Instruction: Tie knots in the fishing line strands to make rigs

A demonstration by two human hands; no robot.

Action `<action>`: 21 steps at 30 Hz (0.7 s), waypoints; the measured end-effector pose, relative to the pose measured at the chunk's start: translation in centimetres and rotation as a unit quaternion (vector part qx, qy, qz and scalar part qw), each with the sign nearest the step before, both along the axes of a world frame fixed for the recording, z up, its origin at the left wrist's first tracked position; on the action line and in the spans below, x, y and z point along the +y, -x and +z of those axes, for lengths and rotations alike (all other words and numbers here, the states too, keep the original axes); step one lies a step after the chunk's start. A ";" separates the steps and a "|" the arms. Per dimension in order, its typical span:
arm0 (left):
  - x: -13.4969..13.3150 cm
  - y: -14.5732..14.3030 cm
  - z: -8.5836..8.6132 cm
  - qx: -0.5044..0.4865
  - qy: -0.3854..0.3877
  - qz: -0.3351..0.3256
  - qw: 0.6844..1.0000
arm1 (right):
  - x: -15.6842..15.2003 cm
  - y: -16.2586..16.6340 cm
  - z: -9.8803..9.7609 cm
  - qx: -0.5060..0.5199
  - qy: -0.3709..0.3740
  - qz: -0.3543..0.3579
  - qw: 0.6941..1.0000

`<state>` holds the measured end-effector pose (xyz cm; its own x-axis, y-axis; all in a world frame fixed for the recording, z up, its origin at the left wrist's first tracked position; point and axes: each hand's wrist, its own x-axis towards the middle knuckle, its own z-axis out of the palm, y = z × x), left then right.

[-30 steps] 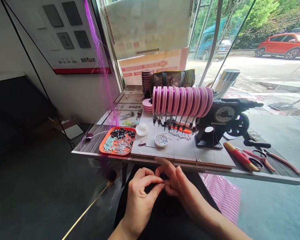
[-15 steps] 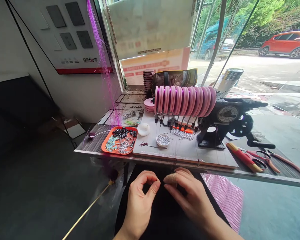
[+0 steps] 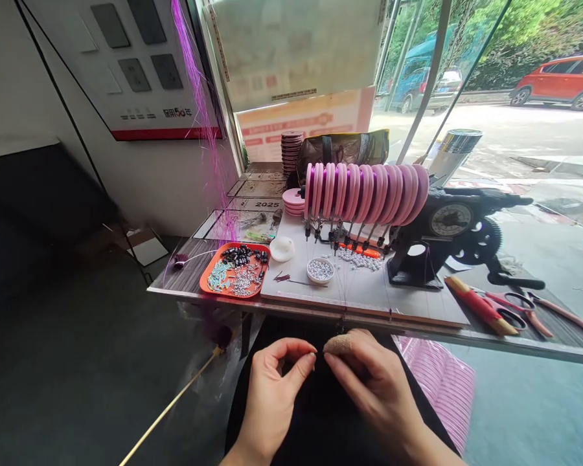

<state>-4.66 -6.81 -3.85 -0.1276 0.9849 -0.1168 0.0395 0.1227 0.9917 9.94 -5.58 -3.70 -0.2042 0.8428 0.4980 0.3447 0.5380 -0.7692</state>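
My left hand (image 3: 272, 388) is below the table's front edge, over my dark lap, its thumb and forefinger pinched together. My right hand (image 3: 369, 378) is right beside it, fingers curled in a pinch, forefinger tip wrapped in tan tape. Whatever the fingertips hold is too fine to make out; thin lines run down from the table edge toward them. On the table above stands a row of pink spools (image 3: 366, 192) on a black winding machine (image 3: 447, 236), with small weights hanging under the spools.
An orange tray (image 3: 208, 279) of small metal parts, a white bowl of beads (image 3: 320, 270), a white board (image 3: 408, 301), red scissors (image 3: 512, 307) and pliers (image 3: 566, 316) lie on the table. Purple strands (image 3: 199, 110) hang at left. A thin stick (image 3: 175, 401) leans below.
My right hand's fingers, stretched up a second ago, have curled down into a pinch beside the left. Both hands sit slightly lower. The view has shifted a little.
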 end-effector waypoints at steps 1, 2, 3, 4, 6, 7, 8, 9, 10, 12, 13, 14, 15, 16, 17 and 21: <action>0.0 0.0 0.0 0.004 -0.001 0.001 1.000 | 0.0 0.0 0.0 0.003 0.002 -0.001 1.000; 0.0 0.1 -0.1 0.010 -0.004 0.001 1.000 | 0.0 0.0 0.0 0.006 0.004 -0.001 1.000; -0.1 0.1 -0.1 0.018 -0.009 0.001 1.000 | 0.0 0.1 0.0 0.007 0.005 0.000 1.000; -0.1 0.1 -0.1 0.025 -0.014 0.000 1.000 | 0.0 0.1 -0.1 0.007 0.004 0.001 1.000; -0.2 0.2 -0.1 0.036 -0.026 -0.002 0.999 | -0.1 0.1 -0.1 0.007 0.002 0.001 1.000; -0.3 0.3 -0.1 0.042 -0.031 -0.004 0.999 | -0.1 0.1 -0.1 0.005 0.002 -0.001 1.000; -0.3 0.3 -0.1 0.048 -0.035 -0.004 0.998 | -0.2 0.1 -0.1 0.004 0.002 -0.002 1.000; -0.3 0.3 -0.1 0.054 -0.038 -0.003 0.998 | -0.3 0.0 -0.1 0.005 0.003 -0.004 1.000; -0.3 0.3 0.0 0.059 -0.041 -0.001 0.997 | -0.3 0.0 0.0 0.005 0.003 -0.006 1.000; -0.2 0.3 0.0 0.069 -0.047 0.002 0.997 | -0.5 0.0 0.1 0.006 0.003 -0.007 1.000; -0.2 0.3 0.0 0.072 -0.050 0.003 0.996 | -0.5 -0.1 0.1 0.007 0.003 -0.008 1.000; -0.2 0.2 0.1 0.073 -0.055 0.003 0.996 | -0.5 -0.1 0.1 0.007 0.002 -0.008 1.000; -0.2 0.2 0.1 0.073 -0.063 0.003 0.995 | -0.5 0.0 0.1 0.008 0.002 -0.008 1.000; -0.2 0.2 0.0 0.073 -0.071 0.002 0.995 | -0.5 0.0 0.2 0.008 0.001 -0.008 1.000; -0.2 0.2 0.0 0.072 -0.079 0.001 0.994 | -0.4 0.0 0.1 0.009 0.001 -0.008 1.000; -0.2 0.3 -0.1 0.069 -0.095 -0.001 0.993 | -0.3 0.0 0.1 0.006 0.003 -0.008 1.000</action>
